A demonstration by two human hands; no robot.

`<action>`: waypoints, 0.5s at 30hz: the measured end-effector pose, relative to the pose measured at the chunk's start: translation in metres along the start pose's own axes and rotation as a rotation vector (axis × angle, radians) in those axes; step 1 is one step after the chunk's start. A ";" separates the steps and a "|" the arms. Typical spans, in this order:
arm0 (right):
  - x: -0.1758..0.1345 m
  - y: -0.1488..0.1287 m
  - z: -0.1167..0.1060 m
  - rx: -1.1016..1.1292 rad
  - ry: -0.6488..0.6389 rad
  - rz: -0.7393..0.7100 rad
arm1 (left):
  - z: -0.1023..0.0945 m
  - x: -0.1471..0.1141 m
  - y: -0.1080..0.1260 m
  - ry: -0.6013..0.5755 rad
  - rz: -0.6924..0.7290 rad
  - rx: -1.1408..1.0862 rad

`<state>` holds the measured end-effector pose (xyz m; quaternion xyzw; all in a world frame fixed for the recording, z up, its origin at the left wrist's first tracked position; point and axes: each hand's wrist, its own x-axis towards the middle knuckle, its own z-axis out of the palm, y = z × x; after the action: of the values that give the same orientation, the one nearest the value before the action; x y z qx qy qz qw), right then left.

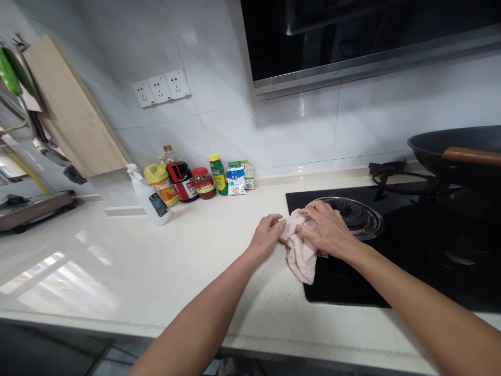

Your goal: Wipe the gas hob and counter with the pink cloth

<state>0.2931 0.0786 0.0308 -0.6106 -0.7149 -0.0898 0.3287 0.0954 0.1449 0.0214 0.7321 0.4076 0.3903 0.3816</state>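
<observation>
A pale pink cloth (303, 256) lies bunched over the left edge of the black glass gas hob (352, 279), partly on the white counter (219, 245). My right hand (326, 230) presses on the cloth from above, its fingers curled round the folds beside the round burner (354, 214). At the cloth's left side, my left hand (268, 235) pinches its edge between thumb and fingers. Part of the burner is hidden behind my right hand.
A white spray bottle (151, 201), a yellow jug (158, 183), a dark sauce bottle (182, 180), a red-lidded jar (203, 184) and seasoning packs (236, 181) stand along the wall. A wok (434, 151) sits at the back right, beneath the range hood (352, 68).
</observation>
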 end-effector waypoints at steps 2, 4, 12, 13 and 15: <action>-0.003 -0.006 0.005 -0.002 -0.037 -0.017 | 0.003 0.000 -0.003 0.024 0.008 0.031; -0.006 -0.011 0.010 -0.012 -0.127 -0.061 | 0.005 0.001 -0.004 0.052 0.015 0.041; -0.020 -0.043 -0.009 0.062 -0.394 -0.272 | 0.001 0.010 -0.008 0.100 -0.057 0.003; -0.021 -0.046 -0.012 0.088 -0.417 -0.284 | 0.001 0.010 -0.008 0.100 -0.064 0.004; -0.018 -0.048 -0.013 0.118 -0.440 -0.271 | 0.002 0.010 -0.007 0.095 -0.077 0.011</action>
<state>0.2544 0.0453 0.0436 -0.4938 -0.8484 0.0437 0.1856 0.0980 0.1559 0.0167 0.6985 0.4553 0.4074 0.3724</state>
